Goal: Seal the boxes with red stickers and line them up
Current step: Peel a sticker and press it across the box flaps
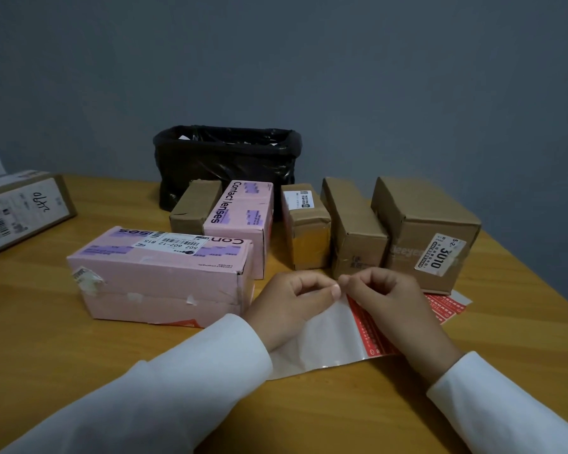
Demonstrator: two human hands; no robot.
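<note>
A plain room's wooden table (79,322) with parcel boxes (354,224) suggests home packing.

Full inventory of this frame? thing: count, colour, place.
pink boxes: 2; large one near left, "Contact lenses" one in the back row.
brown boxes: 4 in the back row.
labelled carton: 1, brown and white, far left edge.
lined bin: 1, black, behind the row.
sticker sheet: 1, white backing with red stickers, front centre.
second sticker sheet: 1, red, near the right box.
table: 1, wood.
sleeves: 2, white.
left hand: pinches the sheet's top corner.
right hand: pinches at the same corner.
</note>
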